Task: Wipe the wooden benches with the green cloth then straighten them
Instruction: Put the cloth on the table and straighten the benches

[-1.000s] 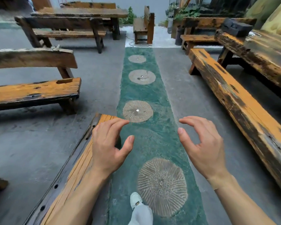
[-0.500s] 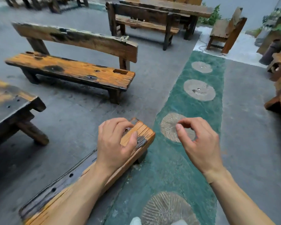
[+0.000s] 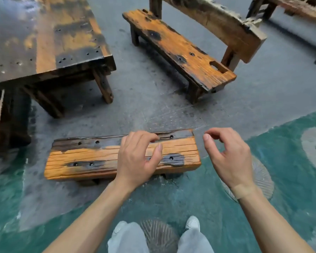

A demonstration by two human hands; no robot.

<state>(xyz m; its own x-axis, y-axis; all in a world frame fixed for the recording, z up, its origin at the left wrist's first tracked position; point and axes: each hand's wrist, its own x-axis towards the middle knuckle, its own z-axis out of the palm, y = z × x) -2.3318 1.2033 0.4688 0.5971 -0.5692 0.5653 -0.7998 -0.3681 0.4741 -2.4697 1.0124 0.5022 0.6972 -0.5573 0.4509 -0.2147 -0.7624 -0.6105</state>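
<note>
— What's in front of me?

— I have a short bench [image 3: 106, 157] lying crosswise just ahead of my feet, my left hand [image 3: 137, 159] over its right half and my right hand [image 3: 230, 157] in the air just past its right end.

— And beyond it?

— Behind it to the left stands a table [image 3: 44, 37]; behind to the right, a bench with a backrest [image 3: 181, 50]. I see a round paving stone [image 3: 159, 236] between my shoes.
</note>
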